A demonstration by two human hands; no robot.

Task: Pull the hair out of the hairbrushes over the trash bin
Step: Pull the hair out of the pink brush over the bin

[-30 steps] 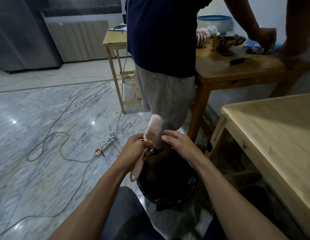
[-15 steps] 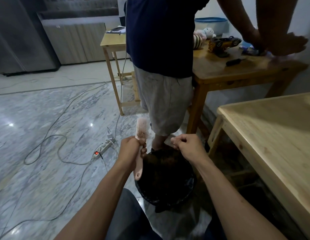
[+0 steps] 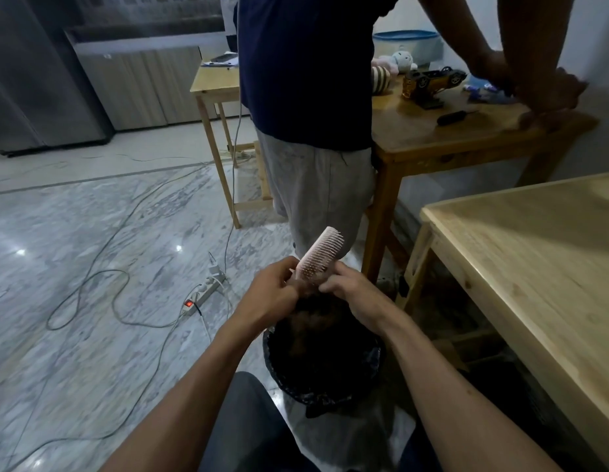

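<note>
A pink hairbrush point(image 3: 319, 255) stands tilted up and to the right above a black trash bin point(image 3: 325, 390) lined with a dark bag. My left hand point(image 3: 270, 294) grips the brush's handle, which is hidden in the fist. My right hand point(image 3: 350, 289) sits against the lower bristles with its fingertips pinched there. Whether hair is between the fingers cannot be told. Dark hair lies inside the bin, below both hands.
A person in a dark shirt point(image 3: 306, 63) stands just beyond the bin, leaning on a wooden table point(image 3: 466, 134) with toys. A second wooden table point(image 3: 534, 253) is at my right. A power strip point(image 3: 204, 291) and cables cross the marble floor at the left.
My left hand tilted the brush so its bristles face right again. My right hand, which had pulled away in a fist over the bin, came back to the bristles.
</note>
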